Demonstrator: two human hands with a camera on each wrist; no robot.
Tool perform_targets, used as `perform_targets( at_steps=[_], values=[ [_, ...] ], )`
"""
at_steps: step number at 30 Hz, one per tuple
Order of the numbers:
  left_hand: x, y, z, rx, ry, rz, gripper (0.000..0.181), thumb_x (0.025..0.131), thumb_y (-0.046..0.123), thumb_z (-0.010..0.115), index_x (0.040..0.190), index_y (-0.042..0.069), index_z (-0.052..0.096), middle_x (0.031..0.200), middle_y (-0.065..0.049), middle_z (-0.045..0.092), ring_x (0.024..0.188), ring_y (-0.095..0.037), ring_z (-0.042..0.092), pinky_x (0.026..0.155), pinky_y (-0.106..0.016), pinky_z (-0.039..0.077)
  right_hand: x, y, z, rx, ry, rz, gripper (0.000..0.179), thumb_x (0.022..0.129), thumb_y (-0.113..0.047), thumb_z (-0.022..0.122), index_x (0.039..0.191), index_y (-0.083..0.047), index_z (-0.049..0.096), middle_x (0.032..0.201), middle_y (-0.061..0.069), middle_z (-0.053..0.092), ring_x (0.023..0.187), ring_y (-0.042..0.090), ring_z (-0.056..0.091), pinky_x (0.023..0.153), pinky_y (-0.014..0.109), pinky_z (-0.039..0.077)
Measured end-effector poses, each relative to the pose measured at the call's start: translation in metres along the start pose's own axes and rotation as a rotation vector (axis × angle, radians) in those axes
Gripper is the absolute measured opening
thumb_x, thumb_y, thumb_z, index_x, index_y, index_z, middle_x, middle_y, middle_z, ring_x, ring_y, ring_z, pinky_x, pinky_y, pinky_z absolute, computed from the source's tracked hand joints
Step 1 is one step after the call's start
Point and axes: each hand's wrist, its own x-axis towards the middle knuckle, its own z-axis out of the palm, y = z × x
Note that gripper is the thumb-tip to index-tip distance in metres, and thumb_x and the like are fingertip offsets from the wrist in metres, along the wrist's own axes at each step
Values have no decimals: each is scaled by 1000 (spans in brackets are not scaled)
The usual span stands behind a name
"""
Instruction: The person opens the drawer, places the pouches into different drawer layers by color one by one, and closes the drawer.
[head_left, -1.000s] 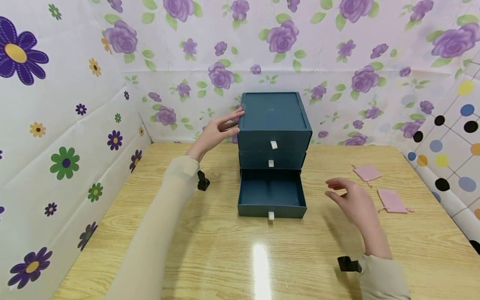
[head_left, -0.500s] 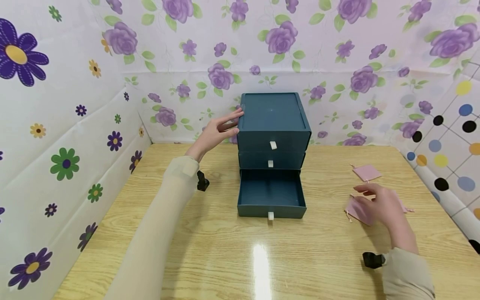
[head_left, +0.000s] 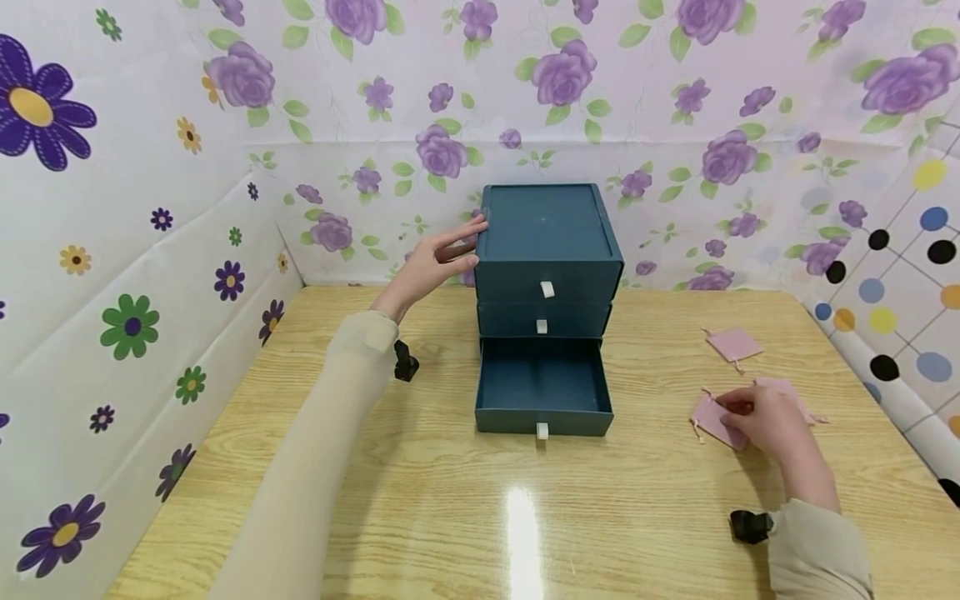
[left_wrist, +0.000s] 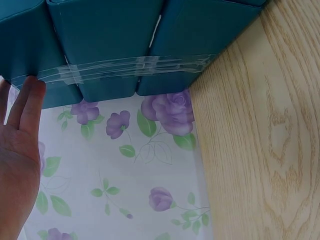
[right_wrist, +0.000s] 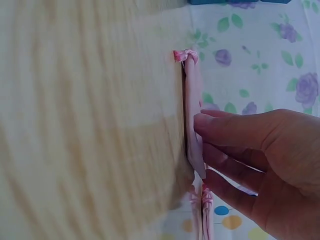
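Observation:
My left hand (head_left: 433, 260) rests its fingertips against the upper left side of a dark blue drawer cabinet (head_left: 551, 221). In the left wrist view, clear tape runs across the cabinet's side beside those fingers (left_wrist: 31, 102). The cabinet's bottom drawer (head_left: 543, 423) is pulled out with nothing in it; the two upper drawers are closed. On the right, my right hand (head_left: 776, 425) pinches a pink drawstring pouch (head_left: 711, 419) low over the wooden table. The right wrist view shows the thumb on the pouch (right_wrist: 192, 110), seen edge-on, with the other fingers partly behind it.
Two more pink pouches lie on the table (head_left: 615, 517): a farther one (head_left: 735, 343) and a nearer one (head_left: 783, 387) partly behind my right hand. Flowered cloth (head_left: 420, 92) hangs behind and on the left; dotted cloth (head_left: 915, 333) borders the right.
My right hand has moved right and then down onto the nearest pouch, its fingers closing at the pouch's edge. The left hand, the cabinet and the drawer stay where they were.

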Motion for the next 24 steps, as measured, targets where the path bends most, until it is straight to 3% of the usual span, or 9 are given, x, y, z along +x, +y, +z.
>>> perform_targets(
  at_steps=[6, 11, 15, 19, 24],
  values=[
    [0, 1, 0, -2, -5, 11, 58, 100, 13, 57, 154, 10, 37, 167, -1, 21, 150, -31, 31, 118, -46, 38, 1, -1, 0, 17, 4, 12, 20, 87, -9, 72, 104, 1, 74, 87, 13, 71, 74, 14, 57, 60, 22, 43],
    [-1, 0, 0, 3, -3, 14, 57, 100, 13, 57, 154, 11, 38, 167, -2, 21, 150, -31, 32, 118, -47, 38, 2, 0, 0, 18, 23, 11, 17, 87, -8, 73, 101, 0, 76, 86, 14, 72, 74, 14, 60, 60, 22, 45],
    [-1, 0, 0, 10, -1, 17, 57, 100, 13, 57, 154, 11, 37, 167, -2, 21, 150, -32, 32, 118, -47, 38, 2, 0, 1, -3, 79, -18, 15, 86, -8, 74, 98, -1, 78, 89, 18, 74, 76, 23, 65, 63, 29, 50],
    [-1, 2, 1, 9, -1, 18, 58, 100, 13, 57, 154, 9, 37, 167, -3, 21, 150, -33, 31, 118, -48, 38, 3, -5, -1, -8, 127, -33, 15, 88, -7, 71, 99, -2, 78, 96, 24, 74, 85, 36, 68, 69, 43, 56],
    [-1, 3, 1, 6, -4, 16, 57, 100, 13, 56, 154, 9, 37, 167, -4, 20, 150, -33, 31, 118, -49, 37, 11, -18, -11, 4, 104, -28, 19, 92, -9, 66, 106, -2, 76, 105, 26, 73, 94, 41, 67, 78, 53, 55]
  ],
)
